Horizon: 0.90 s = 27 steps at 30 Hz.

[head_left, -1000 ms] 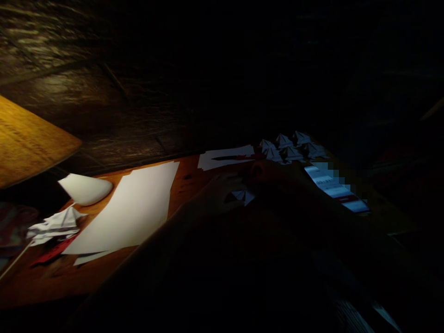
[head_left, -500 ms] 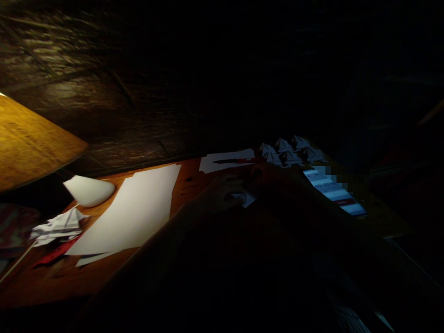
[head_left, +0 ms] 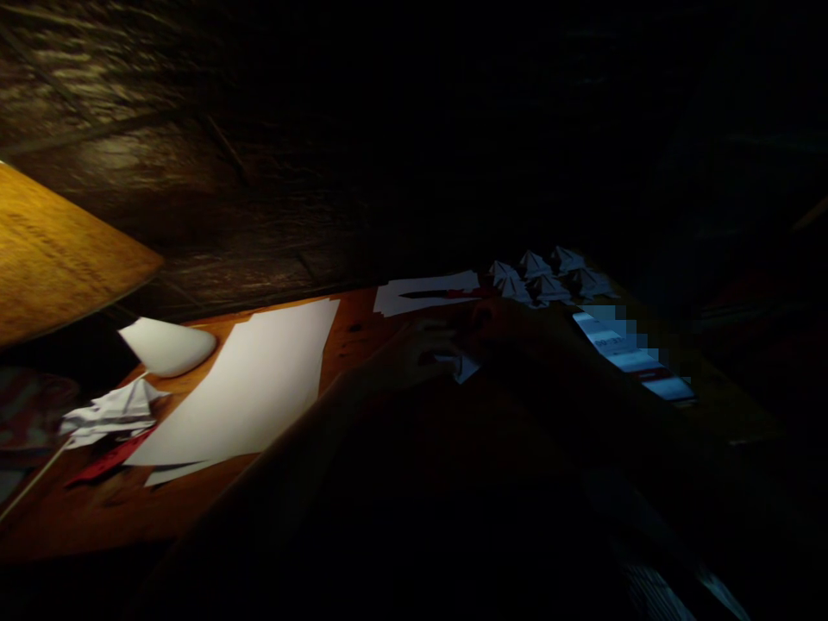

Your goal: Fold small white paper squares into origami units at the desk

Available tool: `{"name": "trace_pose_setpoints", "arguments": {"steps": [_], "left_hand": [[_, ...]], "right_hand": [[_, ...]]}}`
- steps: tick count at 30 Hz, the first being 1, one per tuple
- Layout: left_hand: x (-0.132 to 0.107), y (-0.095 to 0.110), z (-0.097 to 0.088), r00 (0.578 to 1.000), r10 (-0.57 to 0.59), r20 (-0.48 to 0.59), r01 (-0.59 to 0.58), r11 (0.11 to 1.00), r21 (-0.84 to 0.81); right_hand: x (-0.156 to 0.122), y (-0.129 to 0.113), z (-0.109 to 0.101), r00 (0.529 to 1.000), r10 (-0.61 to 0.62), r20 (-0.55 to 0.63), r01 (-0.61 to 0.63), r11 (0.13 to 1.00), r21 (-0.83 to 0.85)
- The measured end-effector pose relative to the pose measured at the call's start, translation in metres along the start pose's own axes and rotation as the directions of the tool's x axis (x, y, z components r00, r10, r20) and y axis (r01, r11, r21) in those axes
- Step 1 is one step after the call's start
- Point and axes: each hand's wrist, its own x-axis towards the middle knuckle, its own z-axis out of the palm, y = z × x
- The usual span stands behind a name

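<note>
Wooden table (head_left: 353, 315): left hand (head_left: 410, 355), frame centre, holds folded paper (head_left: 467, 369); right hand (head_left: 508, 323) alongside (grip too dark to tell).

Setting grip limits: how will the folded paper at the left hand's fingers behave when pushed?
Probably light: the folded paper looks small and thin. Its angled faces should make it stiffer than the flat sheets. A hard push could crush it, since it seems to be only paper.
</note>
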Motion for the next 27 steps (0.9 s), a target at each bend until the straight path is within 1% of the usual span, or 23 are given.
{"name": "trace_pose_setpoints", "arguments": {"steps": [3, 7, 10, 13, 16, 20, 24, 27], "left_hand": [[-0.001, -0.002, 0.001, 1.000, -0.019, -0.021, 0.018, 0.999, -0.033], [-0.002, -0.002, -0.001, 1.000, 0.005, 0.003, -0.005, 0.999, -0.035], [-0.001, -0.001, -0.004, 1.000, 0.000, 0.029, 0.001, 1.000, -0.006], [0.000, 0.002, -0.008, 0.999, 0.022, 0.038, -0.024, 0.999, 0.043], [0.001, 0.004, -0.009, 0.998, 0.052, 0.039, -0.055, 0.995, 0.079], [0.000, 0.002, -0.005, 0.997, 0.072, 0.035, -0.076, 0.992, 0.103], [-0.004, 0.002, -0.003, 0.996, 0.083, 0.026, -0.085, 0.993, 0.086], [-0.006, 0.005, -0.004, 0.998, 0.061, 0.002, -0.061, 0.997, 0.041]], "right_hand": [[-0.001, 0.000, -0.003, 1.000, -0.024, 0.017, 0.024, 1.000, -0.004], [-0.002, -0.001, -0.005, 0.999, -0.036, 0.016, 0.037, 0.999, -0.023], [-0.004, -0.003, -0.005, 0.999, -0.033, 0.008, 0.033, 0.999, -0.021], [-0.006, -0.004, -0.005, 0.999, -0.026, -0.026, 0.024, 0.998, -0.058], [-0.006, -0.004, -0.005, 0.998, -0.045, -0.047, 0.042, 0.996, -0.082], [-0.004, 0.001, -0.004, 0.995, -0.088, -0.045, 0.085, 0.995, -0.060], [-0.001, 0.006, -0.001, 0.993, -0.102, -0.052, 0.100, 0.994, -0.042], [0.000, 0.007, -0.001, 0.994, -0.101, -0.046, 0.099, 0.994, -0.056]]}}
